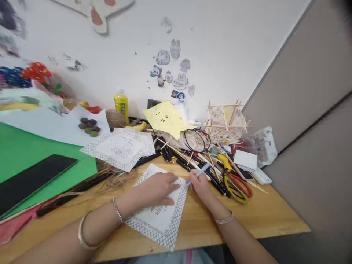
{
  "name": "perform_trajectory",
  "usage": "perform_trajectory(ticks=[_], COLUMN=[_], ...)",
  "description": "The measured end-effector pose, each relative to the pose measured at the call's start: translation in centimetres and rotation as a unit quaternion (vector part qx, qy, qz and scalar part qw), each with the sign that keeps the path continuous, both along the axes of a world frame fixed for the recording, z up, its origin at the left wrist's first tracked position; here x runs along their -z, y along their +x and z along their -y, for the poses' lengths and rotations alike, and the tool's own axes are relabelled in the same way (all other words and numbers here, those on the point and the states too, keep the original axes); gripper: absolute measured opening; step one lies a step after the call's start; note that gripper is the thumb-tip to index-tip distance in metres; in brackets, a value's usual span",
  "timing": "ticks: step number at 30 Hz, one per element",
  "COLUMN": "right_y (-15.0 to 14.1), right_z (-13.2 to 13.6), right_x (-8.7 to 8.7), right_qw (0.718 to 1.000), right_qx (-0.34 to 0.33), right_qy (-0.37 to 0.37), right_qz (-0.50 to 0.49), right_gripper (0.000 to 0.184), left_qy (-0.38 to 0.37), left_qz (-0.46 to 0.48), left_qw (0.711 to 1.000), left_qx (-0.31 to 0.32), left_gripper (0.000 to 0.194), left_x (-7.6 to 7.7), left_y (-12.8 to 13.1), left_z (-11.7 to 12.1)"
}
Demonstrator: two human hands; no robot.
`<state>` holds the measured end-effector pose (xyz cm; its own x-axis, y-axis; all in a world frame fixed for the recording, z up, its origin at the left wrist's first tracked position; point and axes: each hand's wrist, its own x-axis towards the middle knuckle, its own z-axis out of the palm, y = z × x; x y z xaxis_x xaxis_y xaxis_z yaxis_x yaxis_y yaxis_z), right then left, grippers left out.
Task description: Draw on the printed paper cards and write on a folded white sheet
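My left hand (158, 187) lies flat, fingers spread, on a white sheet with a patterned border (162, 223) that sits near the front edge of the wooden table (247, 220). A small line drawing shows on the sheet below my palm. My right hand (200, 186) is closed round a light blue pen (198, 174), whose tip points at the sheet's right edge. Bracelets ring both wrists.
Several dark pens and wooden sticks (189, 157) lie behind my hands, with yellow-and-red scissors (236, 183) to the right. More patterned sheets (121, 148), green paper (33, 154), a black slab (30, 179), a yellow bottle (121, 103), yellow paper (166, 119) and a stick frame (225, 121) crowd the back.
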<state>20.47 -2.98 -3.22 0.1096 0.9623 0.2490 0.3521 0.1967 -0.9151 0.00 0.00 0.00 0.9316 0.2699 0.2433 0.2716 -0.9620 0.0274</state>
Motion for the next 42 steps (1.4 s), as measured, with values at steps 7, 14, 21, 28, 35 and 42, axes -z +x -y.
perform_trajectory(ticks=[7, 14, 21, 28, 35, 42], right_y=[0.1, 0.0, 0.2, 0.2, 0.3, 0.5], right_z=[0.1, 0.2, 0.1, -0.2, -0.2, -0.4], right_x=[0.0, -0.1, -0.3, 0.0, 0.0, 0.4], right_qw=[1.000, 1.000, 1.000, 1.000, 0.999, 0.999], right_qx=[-0.007, -0.008, 0.019, -0.001, -0.006, -0.003], right_qy=[-0.010, -0.019, 0.002, 0.019, 0.022, 0.017], right_qz=[-0.006, -0.019, -0.016, 0.012, 0.030, 0.031], right_gripper=[0.030, 0.028, 0.033, 0.030, 0.027, 0.030], left_qy=[0.001, 0.003, 0.020, 0.045, 0.033, 0.031], left_qz=[0.010, 0.017, 0.022, 0.024, 0.009, 0.027], left_qw=[1.000, 1.000, 1.000, 0.999, 0.999, 0.999], left_qx=[0.000, 0.000, 0.005, 0.009, 0.003, 0.007], left_gripper=[0.040, 0.040, 0.048, 0.051, 0.049, 0.050], left_x=[-0.1, -0.1, 0.3, 0.9, 0.7, 1.0], left_y=[-0.1, -0.2, -0.1, 0.0, 0.0, 0.0], left_z=[0.1, 0.1, 0.1, 0.0, 0.1, 0.0])
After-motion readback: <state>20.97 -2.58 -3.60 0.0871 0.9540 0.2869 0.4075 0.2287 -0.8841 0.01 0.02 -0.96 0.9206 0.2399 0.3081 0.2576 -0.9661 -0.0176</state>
